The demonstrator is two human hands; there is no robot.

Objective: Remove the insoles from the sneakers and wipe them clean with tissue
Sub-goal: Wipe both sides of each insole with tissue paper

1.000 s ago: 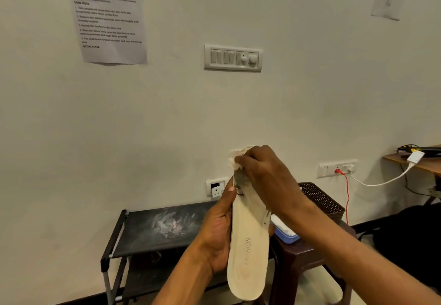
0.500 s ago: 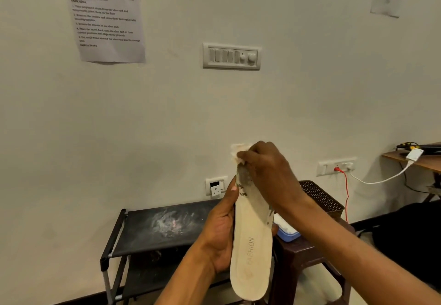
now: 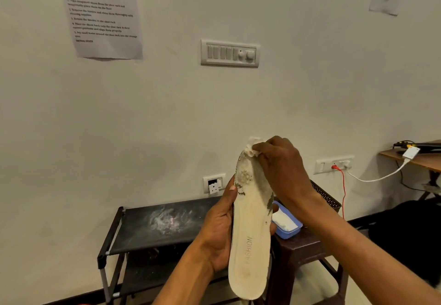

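Left hand (image 3: 220,229) grips insole (image 3: 250,233); right hand (image 3: 282,168) presses tissue (image 3: 253,146) at its top.

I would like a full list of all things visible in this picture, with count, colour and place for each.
insole: 1, cream with dark stains near the toe, upright in the middle
tissue: 1, white, at the insole's top end
shoe rack: 1, black, against the wall, lower left
stool: 1, dark brown, right of the rack
tub: 1, blue with white contents, on the stool
basket: 1, dark perforated, behind the tub
printed sheet: 1, white, on the wall, upper left
switch panel: 1, white, wall centre
red cable: 1, hanging from the right wall socket
left hand: holds the insole's left edge
right hand: presses the tissue on the toe end
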